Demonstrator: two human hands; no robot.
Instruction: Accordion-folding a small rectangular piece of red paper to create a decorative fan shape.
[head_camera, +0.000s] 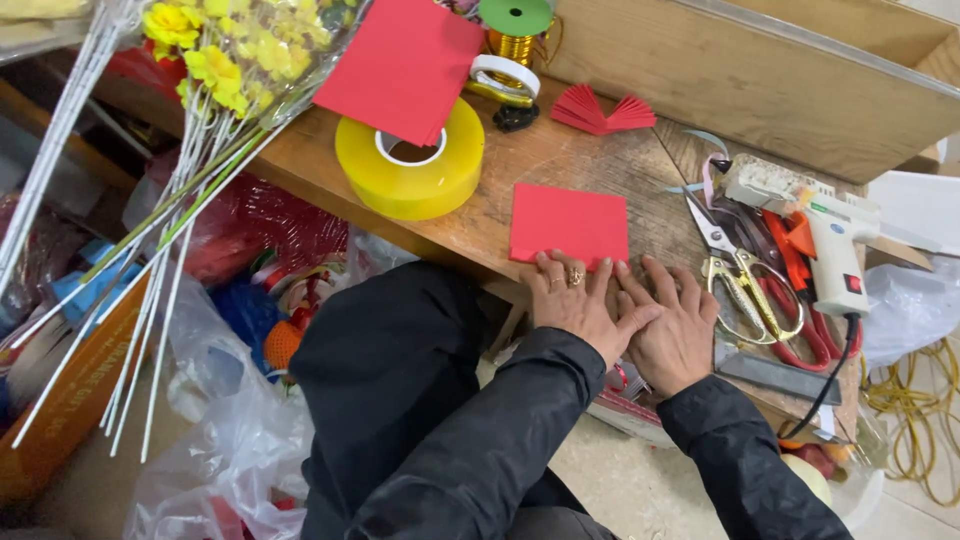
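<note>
A small red paper square (568, 224) lies flat on the wooden tabletop (570, 150). My left hand (575, 300), with rings on two fingers, presses its fingertips on the square's near edge. My right hand (672, 322) lies flat beside it, fingers partly under the left hand's, touching the paper's near right corner. Both hands are spread flat and grip nothing.
A yellow tape roll (410, 165) under a larger red paper sheet (402, 65), a folded red paper fan (600, 110), gold-handled scissors (745, 280), red-handled scissors (800, 320), a white glue gun (835, 245), gold wire spools (512, 35) and yellow artificial flowers (215, 60) surround the hands.
</note>
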